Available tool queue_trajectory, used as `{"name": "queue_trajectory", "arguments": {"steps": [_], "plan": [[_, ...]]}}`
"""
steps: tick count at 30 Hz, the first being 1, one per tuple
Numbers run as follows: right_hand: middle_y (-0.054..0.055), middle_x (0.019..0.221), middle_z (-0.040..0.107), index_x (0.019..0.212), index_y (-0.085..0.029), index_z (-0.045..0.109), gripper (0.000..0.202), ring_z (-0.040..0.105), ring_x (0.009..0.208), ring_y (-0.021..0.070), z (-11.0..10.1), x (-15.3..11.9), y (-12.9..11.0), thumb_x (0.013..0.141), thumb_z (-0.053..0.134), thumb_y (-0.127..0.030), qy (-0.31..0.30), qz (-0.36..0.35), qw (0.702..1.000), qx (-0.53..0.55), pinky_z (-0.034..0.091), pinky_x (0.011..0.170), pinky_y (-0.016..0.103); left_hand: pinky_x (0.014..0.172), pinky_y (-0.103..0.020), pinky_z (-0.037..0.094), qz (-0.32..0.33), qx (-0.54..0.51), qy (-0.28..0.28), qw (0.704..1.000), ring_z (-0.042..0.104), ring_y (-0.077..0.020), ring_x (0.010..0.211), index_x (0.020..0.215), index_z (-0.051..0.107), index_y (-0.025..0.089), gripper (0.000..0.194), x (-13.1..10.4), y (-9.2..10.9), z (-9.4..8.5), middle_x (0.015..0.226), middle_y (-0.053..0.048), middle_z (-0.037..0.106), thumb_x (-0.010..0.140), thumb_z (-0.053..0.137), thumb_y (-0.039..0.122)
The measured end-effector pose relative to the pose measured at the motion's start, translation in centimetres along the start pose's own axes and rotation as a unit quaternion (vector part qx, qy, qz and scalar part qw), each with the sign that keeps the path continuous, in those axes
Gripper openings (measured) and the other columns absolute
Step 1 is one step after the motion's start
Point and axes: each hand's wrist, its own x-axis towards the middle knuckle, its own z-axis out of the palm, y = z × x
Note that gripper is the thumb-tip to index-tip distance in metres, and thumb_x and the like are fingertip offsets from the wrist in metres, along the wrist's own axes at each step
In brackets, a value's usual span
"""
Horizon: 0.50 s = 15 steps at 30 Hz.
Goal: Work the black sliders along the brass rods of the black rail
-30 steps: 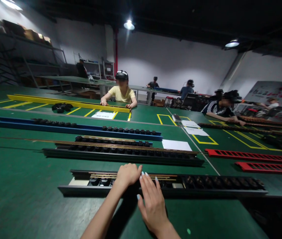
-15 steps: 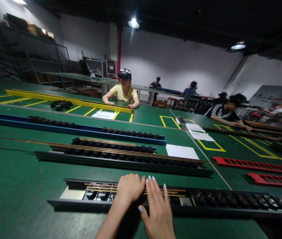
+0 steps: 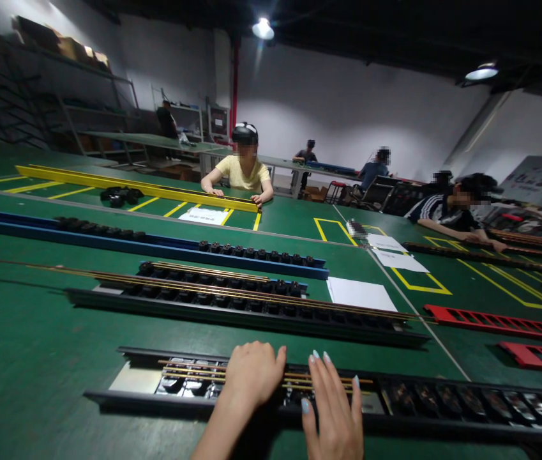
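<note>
A long black channel [image 3: 443, 429] lies across the near part of the green table, with dark glossy pieces along its right half and a pale plate [image 3: 131, 378] at its left end. Thin copper-coloured rods [image 3: 198, 370] run lengthwise over its left half. My left hand [image 3: 254, 374] rests on the rods with its fingers curled down; what they hold, if anything, is hidden. To its right, my right hand [image 3: 332, 406] lies over the rods and channel, fingers stretched out and thumb apart.
Beyond lie another black channel [image 3: 251, 318] with long rods, a blue channel [image 3: 165, 246], white paper [image 3: 361, 294] and red slotted rails [image 3: 510, 322]. Across the table, a person [image 3: 244, 169] has both hands at a yellow channel [image 3: 146, 186]. Another person leans over at the right.
My right hand has shifted right along the channel, widening the gap to my left hand. My left hand stays at the rods. The view has moved slightly.
</note>
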Motion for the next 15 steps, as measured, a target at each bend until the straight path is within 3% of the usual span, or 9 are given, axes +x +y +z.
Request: {"name": "queue_trajectory", "arguments": {"steps": [15], "plan": [[0.012, 0.131, 0.058, 0.150, -0.018, 0.022, 0.058, 0.055, 0.118, 0.0296, -0.3, -0.2, 1.3, 0.096, 0.027, -0.038, 0.013, 0.060, 0.997, -0.053, 0.020, 0.109, 0.057, 0.083, -0.047, 0.050, -0.005, 0.001, -0.006, 1.000, 0.068, -0.0331, 0.095, 0.091, 0.073, 0.011, 0.066, 0.1, 0.1, 0.0, 0.095, -0.019, 0.073, 0.093, 0.017, 0.046]]}}
